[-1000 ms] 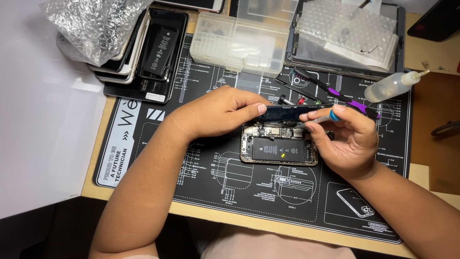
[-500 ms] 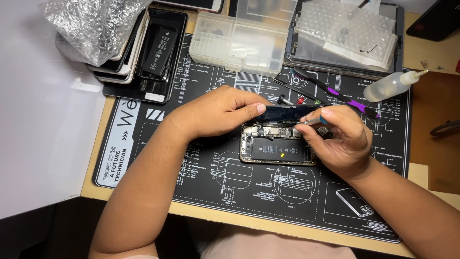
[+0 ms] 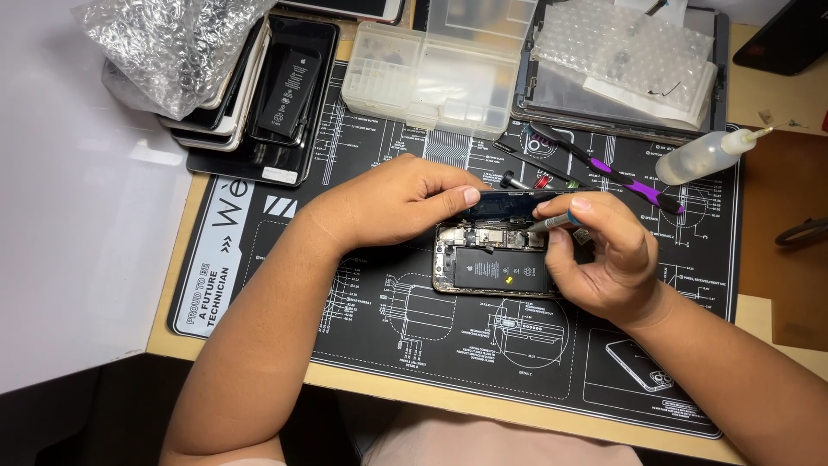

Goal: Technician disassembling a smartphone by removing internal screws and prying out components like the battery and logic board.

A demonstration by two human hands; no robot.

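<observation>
Warm, even light falls from above on my surface (image 3: 802, 216). My hands (image 3: 405, 203) cast only soft, short shadows on the black mat (image 3: 448, 336). Glare whitens the bubble wrap (image 3: 172, 43) and clear tray (image 3: 431, 78). Focus is sharp mid-frame; the bottom edge goes dim.

A pale wooden tabletop (image 3: 780, 315) carries a black rubber work mat printed with white diagrams (image 3: 414, 332) that covers most of its surface. On the left lies a smooth white board (image 3: 78, 233), catching soft glare. At the far right a brown patch of the table (image 3: 798, 233) shows. Below the table's front edge the space is dark, and the light falls evenly from above
</observation>
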